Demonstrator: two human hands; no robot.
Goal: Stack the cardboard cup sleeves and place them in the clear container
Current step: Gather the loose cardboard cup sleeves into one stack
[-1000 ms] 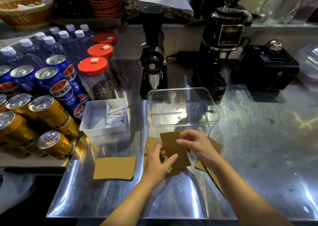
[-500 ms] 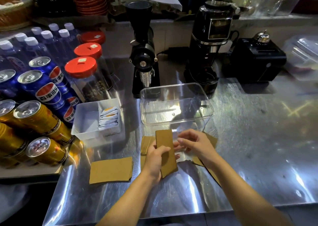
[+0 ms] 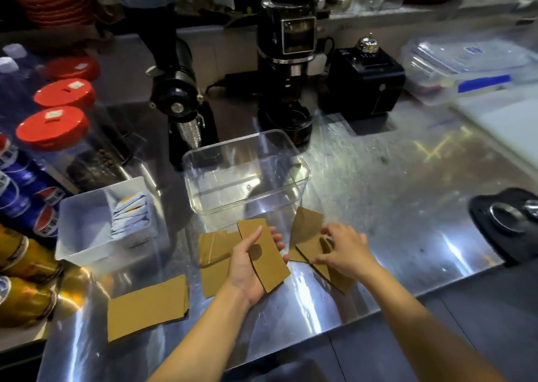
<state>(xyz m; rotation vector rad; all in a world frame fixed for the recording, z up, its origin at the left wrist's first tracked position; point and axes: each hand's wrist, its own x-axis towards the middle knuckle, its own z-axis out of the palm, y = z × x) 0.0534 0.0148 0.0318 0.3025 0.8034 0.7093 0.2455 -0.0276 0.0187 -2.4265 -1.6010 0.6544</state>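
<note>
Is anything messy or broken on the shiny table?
Nothing looks broken or spilled. The cardboard sleeves under the right hand lie crooked and overlapping, not yet stacked. The clear container is still empty, and the left hand holds one sleeve.

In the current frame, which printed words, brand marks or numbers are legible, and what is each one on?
"百事": partial Chinese characters beside the red, white and blue logo on the blue cans.
Gold cans: print too blurred to read.
Stickers on the red jar lids: too small to read.
Sachets in the white tray: no legible text.
</note>
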